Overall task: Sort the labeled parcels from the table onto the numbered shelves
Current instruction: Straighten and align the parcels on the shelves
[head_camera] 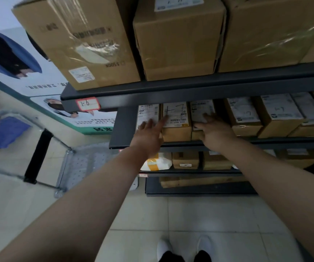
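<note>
A: Cardboard everywhere. Top shelf carries three big boxes: left big box with torn clear tape, middle big box, right big box. Red-edged tag on the shelf lip, handwritten, reads something like "1-6" flipped.

B: Parcels?

A: Middle shelf, a row of small labelled boxes standing side by side. Marked parcel has big handwritten strokes on its white label. Left neighbour parcel touches it, right neighbour parcel too. More parcels further right, tightly packed.

B: Hands?

A: Both arms stretched forward, bare forearms. Left hand flat, fingers spread and loose, resting across the left neighbour and the marked parcel's label, not gripping. Right hand palm down on the right neighbour parcel, fingers extended over its label, covering its lower part. No clenched grasp on either side.

B: Below?

A: Lower shelf holds a white bag with yellow tape and small brown boxes. Metal cart at left on the tiled floor, poster on the wall behind. White shoes at the bottom.
</note>
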`<state>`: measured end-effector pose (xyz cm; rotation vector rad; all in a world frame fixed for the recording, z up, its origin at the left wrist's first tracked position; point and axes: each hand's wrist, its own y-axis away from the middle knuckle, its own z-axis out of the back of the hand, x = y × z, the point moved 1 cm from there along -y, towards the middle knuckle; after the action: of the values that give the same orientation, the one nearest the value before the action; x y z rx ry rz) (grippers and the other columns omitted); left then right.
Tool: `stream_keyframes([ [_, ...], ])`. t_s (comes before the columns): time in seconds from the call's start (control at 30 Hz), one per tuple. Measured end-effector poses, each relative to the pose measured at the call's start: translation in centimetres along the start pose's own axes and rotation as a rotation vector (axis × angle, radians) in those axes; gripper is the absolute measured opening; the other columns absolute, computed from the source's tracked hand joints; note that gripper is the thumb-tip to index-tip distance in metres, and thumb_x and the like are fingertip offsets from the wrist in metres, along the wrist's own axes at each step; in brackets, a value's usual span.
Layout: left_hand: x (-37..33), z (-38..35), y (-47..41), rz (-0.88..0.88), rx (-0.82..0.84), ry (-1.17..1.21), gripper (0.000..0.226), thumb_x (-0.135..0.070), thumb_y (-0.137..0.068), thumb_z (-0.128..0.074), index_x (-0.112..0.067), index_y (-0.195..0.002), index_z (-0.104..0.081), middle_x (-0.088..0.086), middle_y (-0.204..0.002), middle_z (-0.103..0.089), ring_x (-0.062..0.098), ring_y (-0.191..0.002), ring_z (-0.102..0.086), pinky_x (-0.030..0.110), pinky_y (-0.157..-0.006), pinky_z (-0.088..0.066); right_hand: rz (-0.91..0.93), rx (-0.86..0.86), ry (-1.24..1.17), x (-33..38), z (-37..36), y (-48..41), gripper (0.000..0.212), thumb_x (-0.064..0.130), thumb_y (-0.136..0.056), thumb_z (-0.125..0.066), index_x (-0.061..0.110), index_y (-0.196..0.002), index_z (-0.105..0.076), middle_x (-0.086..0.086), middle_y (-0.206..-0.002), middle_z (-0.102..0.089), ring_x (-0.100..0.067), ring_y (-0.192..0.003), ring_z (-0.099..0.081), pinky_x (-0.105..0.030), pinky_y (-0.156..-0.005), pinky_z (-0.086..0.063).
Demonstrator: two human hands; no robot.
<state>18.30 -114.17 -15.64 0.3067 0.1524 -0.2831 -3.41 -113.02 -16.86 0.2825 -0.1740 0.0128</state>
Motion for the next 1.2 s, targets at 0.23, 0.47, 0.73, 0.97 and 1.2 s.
stream_keyframes([
  [0.23, 4.6, 1.5, 0.3, 0.023, 0.015, 0.06, 0.083, -0.014, -0.099, -0.05, -0.05, -0.15, 0.005, 0.008, -0.163, -0.008, 0.031, -0.15, -0.005, 0.045, -0.119, -0.012, 0.039, -0.05, -0.193, 4.1, -1.5, -0.3, 0.065, 0.008, -0.093, -0.054, 0.045, -0.143, -0.035, 0.001, -0.161, -0.006, -0.025, -0.147, -0.008, -0.034, -0.12, -0.015],
  [0.47, 9.0, 2.0, 0.9, 0.027, 0.03, 0.114, 0.092, -0.009, -0.092, -0.055, -0.058, -0.145, 0.003, 0.008, -0.161, -0.02, 0.034, -0.147, -0.021, 0.055, -0.117, -0.024, 0.102, -0.046, -0.26, 7.6, -1.9, -0.5, 0.066, 0.004, -0.093, -0.053, 0.043, -0.144, -0.036, 0.003, -0.161, -0.003, -0.022, -0.148, -0.005, -0.022, -0.112, -0.008],
  [0.73, 10.5, 2.8, 1.1, -0.017, 0.108, 0.068, 0.103, 0.002, -0.088, -0.054, -0.054, -0.147, 0.008, 0.01, -0.163, -0.012, 0.036, -0.147, -0.018, 0.056, -0.115, -0.026, 0.106, -0.012, -0.163, 8.8, -1.7, -0.6, 0.067, 0.011, -0.094, -0.055, 0.042, -0.147, -0.029, -0.002, -0.162, -0.003, -0.027, -0.147, -0.009, -0.036, -0.119, -0.011],
  [0.97, 6.7, 3.7, 1.4, -0.094, -0.063, -0.043, 0.09, 0.0, -0.092, -0.051, -0.044, -0.153, -0.001, 0.008, -0.164, 0.005, 0.032, -0.15, 0.003, 0.049, -0.119, -0.014, 0.126, -0.179, -0.102, 7.4, -0.7, 1.8, 0.073, 0.004, -0.091, -0.054, 0.029, -0.152, -0.022, -0.003, -0.162, -0.008, -0.023, -0.149, -0.002, -0.044, -0.119, -0.004],
  [1.2, -2.3, 3.4, -0.5, -0.279, -0.023, -0.121, 0.086, -0.002, -0.092, -0.049, -0.039, -0.154, -0.004, 0.014, -0.163, -0.001, 0.036, -0.149, -0.005, 0.046, -0.119, -0.02, -0.003, -0.243, -0.027, 0.3, -0.1, 6.2, 0.068, 0.01, -0.092, -0.054, 0.026, -0.151, -0.024, -0.008, -0.161, -0.011, -0.025, -0.149, -0.001, -0.046, -0.119, -0.01],
])
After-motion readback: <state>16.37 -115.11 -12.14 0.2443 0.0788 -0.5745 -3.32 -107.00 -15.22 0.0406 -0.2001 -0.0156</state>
